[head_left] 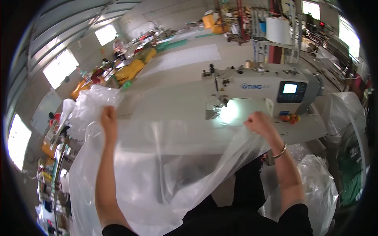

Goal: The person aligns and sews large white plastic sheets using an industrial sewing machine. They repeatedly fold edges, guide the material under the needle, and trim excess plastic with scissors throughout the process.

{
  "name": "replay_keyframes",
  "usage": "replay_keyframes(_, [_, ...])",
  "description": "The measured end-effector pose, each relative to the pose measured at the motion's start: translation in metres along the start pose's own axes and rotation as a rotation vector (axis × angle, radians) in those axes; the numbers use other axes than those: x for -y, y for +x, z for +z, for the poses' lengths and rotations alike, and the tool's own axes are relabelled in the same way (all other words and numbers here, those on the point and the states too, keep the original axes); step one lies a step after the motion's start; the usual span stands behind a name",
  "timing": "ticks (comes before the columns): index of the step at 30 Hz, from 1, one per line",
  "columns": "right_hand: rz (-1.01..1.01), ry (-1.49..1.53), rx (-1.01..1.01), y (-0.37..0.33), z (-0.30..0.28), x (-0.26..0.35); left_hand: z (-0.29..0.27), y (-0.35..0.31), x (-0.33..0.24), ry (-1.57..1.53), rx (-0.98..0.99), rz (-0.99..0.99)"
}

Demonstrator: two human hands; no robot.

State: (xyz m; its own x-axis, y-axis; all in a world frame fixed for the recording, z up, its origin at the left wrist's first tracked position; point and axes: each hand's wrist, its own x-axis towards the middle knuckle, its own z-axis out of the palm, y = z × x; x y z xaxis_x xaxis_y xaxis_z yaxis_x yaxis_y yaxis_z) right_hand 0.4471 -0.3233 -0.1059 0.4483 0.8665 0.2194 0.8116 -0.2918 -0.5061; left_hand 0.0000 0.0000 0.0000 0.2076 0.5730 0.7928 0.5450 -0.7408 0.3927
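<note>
A large sheet of clear plastic film [138,169] hangs between my two hands, over the front of the table and my lap. My left hand [109,116] is closed on its left part, beside a crumpled bunch of the same film. At the right, my right hand [260,122] grips the film's other edge in a fist, just in front of the sewing machine [256,84]. The machine's lamp lights the needle area, which the film does not reach. A bracelet circles my right wrist.
Small orange and red round things [290,118] lie by the machine's base. A white thread cone [277,30] stands on a rack behind. Bunched clear plastic [317,181] sits at my right side. Yellow bundles [132,70] lie along the far left of the long table [157,102].
</note>
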Motion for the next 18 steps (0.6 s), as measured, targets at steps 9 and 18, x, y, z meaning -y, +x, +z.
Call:
replay_keyframes(9, [-0.385,0.056,-0.257,-0.007,0.081,-0.005,0.134,-0.164,-0.008,0.227,0.907,-0.081])
replay_keyframes(18, [-0.339,-0.223,-0.486,0.016,0.043,-0.069,0.242,-0.123,-0.037,0.328,0.866,-0.020])
